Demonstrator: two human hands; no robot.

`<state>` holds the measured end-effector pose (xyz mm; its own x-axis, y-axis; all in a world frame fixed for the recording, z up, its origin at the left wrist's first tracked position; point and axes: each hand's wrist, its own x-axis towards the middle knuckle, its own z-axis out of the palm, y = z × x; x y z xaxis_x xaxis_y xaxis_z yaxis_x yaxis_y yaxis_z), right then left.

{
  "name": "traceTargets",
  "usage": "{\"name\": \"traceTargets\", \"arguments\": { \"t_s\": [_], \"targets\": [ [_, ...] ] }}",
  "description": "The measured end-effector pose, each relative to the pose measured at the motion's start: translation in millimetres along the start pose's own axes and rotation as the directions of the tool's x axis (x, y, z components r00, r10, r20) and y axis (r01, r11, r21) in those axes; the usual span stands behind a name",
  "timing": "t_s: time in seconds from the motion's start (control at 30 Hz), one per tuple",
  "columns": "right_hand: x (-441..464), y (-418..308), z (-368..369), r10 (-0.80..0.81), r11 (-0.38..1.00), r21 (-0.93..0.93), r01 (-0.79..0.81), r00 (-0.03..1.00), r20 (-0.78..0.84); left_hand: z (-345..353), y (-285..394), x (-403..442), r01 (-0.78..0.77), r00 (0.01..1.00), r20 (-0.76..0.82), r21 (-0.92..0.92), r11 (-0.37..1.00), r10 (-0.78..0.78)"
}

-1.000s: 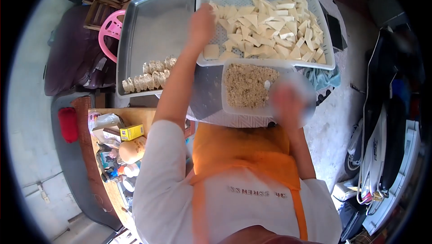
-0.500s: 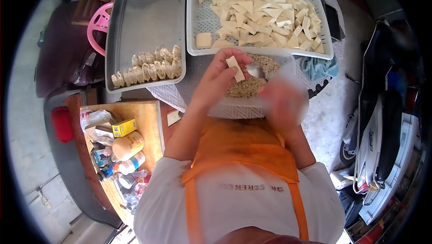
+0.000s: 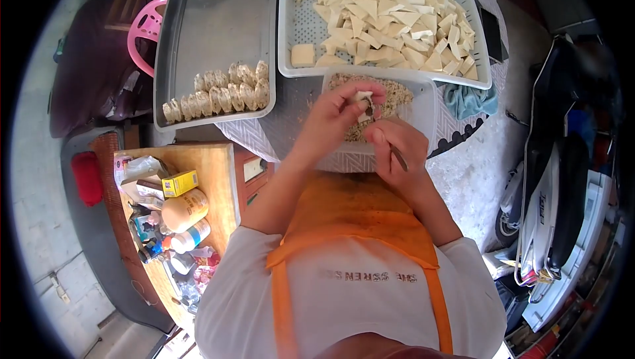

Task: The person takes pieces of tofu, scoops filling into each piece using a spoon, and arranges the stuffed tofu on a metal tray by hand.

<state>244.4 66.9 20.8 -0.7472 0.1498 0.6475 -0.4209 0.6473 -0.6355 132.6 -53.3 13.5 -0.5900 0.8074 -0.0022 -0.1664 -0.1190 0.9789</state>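
My left hand (image 3: 334, 115) is closed around a pale tofu piece (image 3: 363, 96), holding it above a clear plastic tub (image 3: 426, 104). In my right hand (image 3: 405, 146) is a metal spoon (image 3: 398, 158), gripped by the handle. The spoon's bowl end meets the tofu and is partly hidden by my fingers. Brownish minced filling (image 3: 399, 99) lies in the tub below both hands. Beyond it, a white perforated basket (image 3: 305, 25) bears a heap of cut tofu pieces (image 3: 387, 25). Filled pieces (image 3: 221, 99) stand in rows at the near end of a metal tray (image 3: 215, 21).
A light blue cloth (image 3: 471, 101) lies right of the tub. On the left, a wooden cabinet (image 3: 221, 180) bears bottles, boxes and a yellow box (image 3: 180, 183). A pink chair back (image 3: 142, 31) stands behind the metal tray, and a scooter (image 3: 552, 207) is at the right.
My right hand has brought the spoon from over the filling to the tofu piece. My left hand has turned and closed more around the tofu. The view has shifted slightly.
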Motion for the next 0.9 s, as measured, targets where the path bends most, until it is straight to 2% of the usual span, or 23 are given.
{"name": "traceTargets", "arguments": {
  "t_s": [0.07, 0.1, 0.13, 0.17, 0.27, 0.3, 0.4, 0.43, 0.53, 0.63, 0.8, 0.9],
  "targets": [
    [-2, 6, 6, 0.038, 0.998, 0.058, -0.037, 0.999, -0.013, -3, 0, -2, 0.016, 1.000, -0.006, 0.052, 0.999, -0.016],
    [-3, 6, 5, 0.235, 0.944, 0.247, -0.217, 0.971, -0.049, -6, 1, -2, 0.024, 1.000, -0.009, 0.080, 0.997, -0.024],
    [-3, 6, 2, 0.428, 0.825, 0.429, -0.369, 0.903, -0.047, -11, 1, -4, 0.010, 0.999, -0.044, 0.061, 0.998, -0.007],
    [-5, 6, -3, 0.602, 0.646, 0.591, -0.483, 0.799, -0.006, -16, 0, -6, -0.003, 0.997, -0.078, 0.042, 0.999, 0.007],
    [8, 26, -17, 0.599, 0.797, 0.125, -0.591, 0.799, -0.041, -18, 2, -8, -0.056, 0.985, -0.166, -0.047, 0.997, 0.047],
    [12, 28, -13, 0.685, 0.727, 0.049, -0.684, 0.729, 0.014, -18, 3, -8, -0.076, 0.980, -0.192, -0.080, 0.994, 0.059],
    [7, 41, 5, 0.773, 0.515, -0.006, -0.857, 0.461, 0.436, -16, -8, -7, -0.117, 0.982, -0.153, -0.048, 0.992, 0.109],
    [6, 38, 13, 0.742, 0.422, 0.120, -0.899, 0.418, 0.523, -16, -7, -6, -0.112, 0.981, -0.164, -0.054, 0.992, 0.102],
    [10, 34, 18, 0.696, 0.328, 0.262, -0.908, 0.420, 0.582, -18, -2, -5, -0.089, 0.981, -0.180, -0.076, 0.993, 0.075],
    [11, 37, -2, 0.709, 0.281, 0.390, -0.877, 0.463, 0.532, -21, 2, -6, -0.061, 0.985, -0.166, -0.110, 0.992, 0.042],
    [14, 29, -37, 0.721, 0.260, 0.627, -0.735, 0.579, 0.381, -16, 5, 0, 0.002, 0.996, -0.089, -0.093, 0.996, -0.010],
    [16, 21, -43, 0.739, 0.312, 0.700, -0.643, 0.627, 0.246, -6, 5, 4, 0.056, 0.998, -0.035, 0.020, 0.998, -0.056]
  ]
}}
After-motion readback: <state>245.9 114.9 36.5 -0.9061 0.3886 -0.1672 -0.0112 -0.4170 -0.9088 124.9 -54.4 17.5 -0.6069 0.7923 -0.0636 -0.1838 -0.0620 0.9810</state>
